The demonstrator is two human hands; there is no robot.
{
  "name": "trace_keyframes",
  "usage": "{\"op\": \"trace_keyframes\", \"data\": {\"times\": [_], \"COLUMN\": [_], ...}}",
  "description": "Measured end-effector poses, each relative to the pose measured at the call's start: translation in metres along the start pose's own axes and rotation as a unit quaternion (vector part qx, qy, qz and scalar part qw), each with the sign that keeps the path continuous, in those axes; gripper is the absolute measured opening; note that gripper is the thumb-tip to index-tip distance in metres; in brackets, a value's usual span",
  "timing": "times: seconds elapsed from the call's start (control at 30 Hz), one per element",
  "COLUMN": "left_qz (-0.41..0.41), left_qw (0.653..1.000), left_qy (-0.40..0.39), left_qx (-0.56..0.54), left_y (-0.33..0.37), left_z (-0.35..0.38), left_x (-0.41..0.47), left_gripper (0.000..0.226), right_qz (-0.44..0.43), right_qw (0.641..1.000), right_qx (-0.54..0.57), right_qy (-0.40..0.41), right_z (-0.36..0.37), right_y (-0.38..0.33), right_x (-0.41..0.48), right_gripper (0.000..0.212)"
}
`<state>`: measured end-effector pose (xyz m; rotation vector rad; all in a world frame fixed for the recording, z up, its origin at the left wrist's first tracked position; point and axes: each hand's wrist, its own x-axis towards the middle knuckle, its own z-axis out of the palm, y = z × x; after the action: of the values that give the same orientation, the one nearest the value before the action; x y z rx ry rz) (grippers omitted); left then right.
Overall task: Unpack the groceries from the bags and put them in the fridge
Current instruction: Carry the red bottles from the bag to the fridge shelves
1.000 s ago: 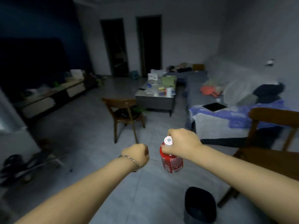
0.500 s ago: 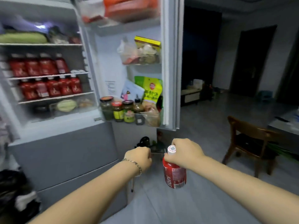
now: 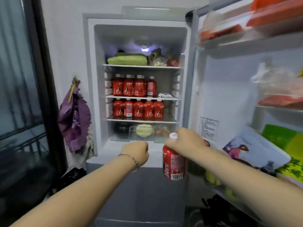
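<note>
Head view, open fridge (image 3: 141,35) straight ahead. A second ago the view faced a living room with chairs and a low surface; half a second ago the fridge stood off to the left; now its lit compartment lies directly beyond both hands. The carry is thus judged nearly over, with only placement left.

The right hand (image 3: 186,142) grasps the juice bottle (image 3: 173,166) round its neck and shoulder, the same hold as in both earlier views; the white cap shows just left of the knuckles and the red body hangs below the hand. The left hand (image 3: 138,153), wearing a bracelet (image 3: 131,158), is clenched on nothing, just left of the bottle and apart from it, as before.

The bottle's long axis runs close to vertical, cap up and base down; the label lettering runs along that axis.

Above and beyond the right hand stand two rows of like bottles: the lower row (image 3: 138,109) fills its shelf; the upper row (image 3: 133,86) leaves room at its right end, where a small white packet (image 3: 164,95) lies. The crisper drawer (image 3: 142,131) sits just beyond the hands; the fridge door (image 3: 229,95) stands open to the right of the right hand.

Held already upright, the bottle probably needs only a lift and a forward reach, no turning.
</note>
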<state>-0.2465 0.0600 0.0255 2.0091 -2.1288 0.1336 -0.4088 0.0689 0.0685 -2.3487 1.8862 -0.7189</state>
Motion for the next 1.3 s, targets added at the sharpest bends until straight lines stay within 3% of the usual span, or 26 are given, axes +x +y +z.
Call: {"op": "trace_keyframes", "data": {"times": [0.1,0.3,0.47,0.57,0.7,0.83,0.97,1.13,1.3], "left_qz": [-0.001,0.043,0.078,0.077,0.08,0.097,0.113,0.12,0.111], "left_qw": [0.999,0.992,0.967,0.96,0.966,0.965,0.951,0.955,0.955], "left_qy": [0.044,0.112,0.23,0.258,0.243,0.233,0.282,0.269,0.274], "left_qx": [0.012,-0.023,-0.07,-0.078,-0.037,-0.073,-0.065,-0.028,-0.012], "left_y": [-0.045,-0.125,-0.161,-0.174,-0.19,-0.204,-0.206,-0.21,-0.214], "left_z": [-0.006,-0.023,-0.038,-0.036,-0.023,-0.013,-0.002,0.001,0.002], "left_x": [0.055,0.169,0.256,0.305,0.34,0.371,0.382,0.387,0.393], "left_gripper": [0.026,0.03,0.028,0.03,0.036,0.042,0.044,0.043,0.043], "right_qz": [-0.006,0.009,0.018,0.05,0.085,0.112,0.098,0.118,0.087], "right_qw": [1.0,0.991,0.952,0.938,0.944,0.94,0.945,0.972,0.975], "right_qx": [0.018,0.059,0.131,0.139,0.106,0.132,0.154,0.078,0.03], "right_qy": [0.014,0.117,0.277,0.314,0.3,0.293,0.271,0.189,0.202], "right_z": [0.016,0.025,0.011,0.006,0.019,0.039,0.054,0.095,0.117], "right_y": [-0.025,-0.067,-0.082,-0.083,-0.072,-0.056,-0.052,-0.05,-0.044], "right_x": [0.07,0.201,0.293,0.343,0.393,0.443,0.486,0.515,0.499], "right_gripper": [0.03,0.027,0.03,0.028,0.032,0.036,0.044,0.067,0.099]}}
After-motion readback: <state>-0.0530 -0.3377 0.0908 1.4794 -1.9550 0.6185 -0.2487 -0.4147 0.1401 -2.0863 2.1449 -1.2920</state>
